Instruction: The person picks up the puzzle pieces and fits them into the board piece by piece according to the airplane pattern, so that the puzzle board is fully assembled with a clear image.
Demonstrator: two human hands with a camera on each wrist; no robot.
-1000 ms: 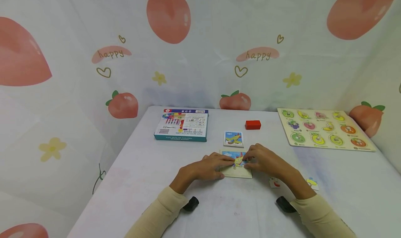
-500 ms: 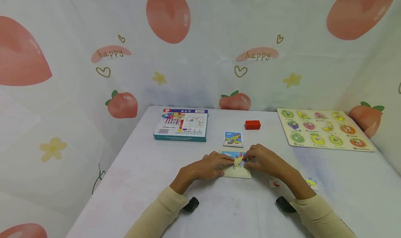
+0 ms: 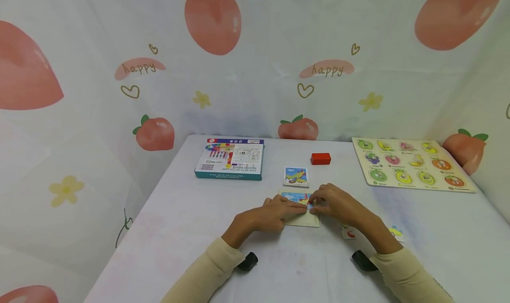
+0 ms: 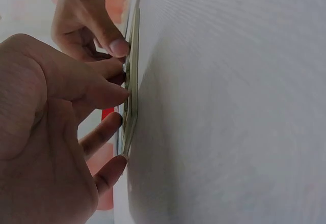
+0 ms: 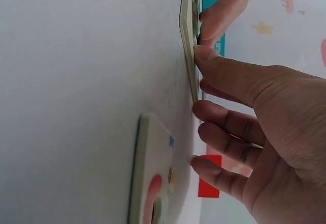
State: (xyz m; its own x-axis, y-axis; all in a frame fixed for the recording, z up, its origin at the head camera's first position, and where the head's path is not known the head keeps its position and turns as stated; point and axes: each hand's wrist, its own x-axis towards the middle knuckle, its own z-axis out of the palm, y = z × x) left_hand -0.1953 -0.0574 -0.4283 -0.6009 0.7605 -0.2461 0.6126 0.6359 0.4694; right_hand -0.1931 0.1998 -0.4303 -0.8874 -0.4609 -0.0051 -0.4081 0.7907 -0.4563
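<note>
A small wooden puzzle board (image 3: 299, 221) with a blue-sky picture lies flat on the white table (image 3: 187, 214). My left hand (image 3: 292, 207) rests on its left part, with straight fingers pressing down over the middle pieces. My right hand (image 3: 314, 204) touches the board's right part with thumb and fingertips. The two hands meet over the board. In the left wrist view the left hand (image 4: 119, 96) presses the thin board (image 4: 131, 117) edge-on. In the right wrist view the right hand (image 5: 198, 81) has its thumb on the board (image 5: 189, 40). What lies under the fingers is hidden.
An airplane picture card (image 3: 296, 176) lies just behind the board, and a red block (image 3: 320, 158) farther back. A teal box (image 3: 230, 164) sits at back left, a fruit peg board (image 3: 410, 163) at back right. Loose pieces (image 3: 349, 233) (image 3: 396, 232) lie by my right forearm.
My left hand has slid right across the board and now covers the yellow piece that showed between the hands. The right hand has barely moved.
</note>
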